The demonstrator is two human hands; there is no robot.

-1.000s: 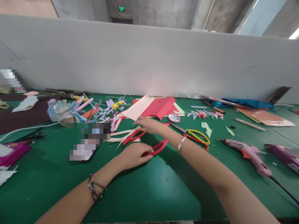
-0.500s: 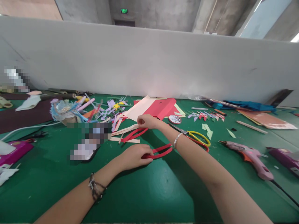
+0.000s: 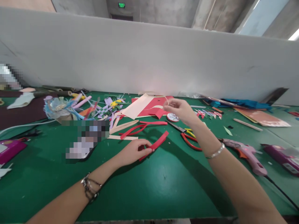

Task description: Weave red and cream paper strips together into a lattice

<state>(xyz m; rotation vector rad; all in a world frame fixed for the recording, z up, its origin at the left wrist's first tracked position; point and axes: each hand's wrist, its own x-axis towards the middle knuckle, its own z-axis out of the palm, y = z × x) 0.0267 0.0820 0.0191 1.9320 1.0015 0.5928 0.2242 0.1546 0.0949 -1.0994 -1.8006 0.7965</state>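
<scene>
My left hand [image 3: 134,152] is closed on a folded red paper strip [image 3: 161,138], pinched between thumb and fingers just above the table. Raised over the red paper sheet [image 3: 153,107], my right hand [image 3: 181,111] pinches a thin pale paper strip [image 3: 157,107] whose end hangs to the left. More red paper strips [image 3: 133,130] lie behind the left hand, with cream paper strips [image 3: 125,126] beside them. A cream sheet [image 3: 135,106] partly covers the red one. Scissors [image 3: 178,127] with red and yellow handles lie under my right forearm, partly hidden.
A phone [image 3: 87,141] lies left of my left hand. Pink [image 3: 245,152] and purple [image 3: 281,157] glue guns rest at the right. Woven paper pieces [image 3: 102,110], a round patterned disc [image 3: 173,117] and orange sheets [image 3: 261,116] lie farther back, before a white partition [image 3: 144,59].
My right hand has risen and moved right, lifting a pale strip away from the pile. The red strip in my left hand now points up to the right. The view has shifted slightly.
</scene>
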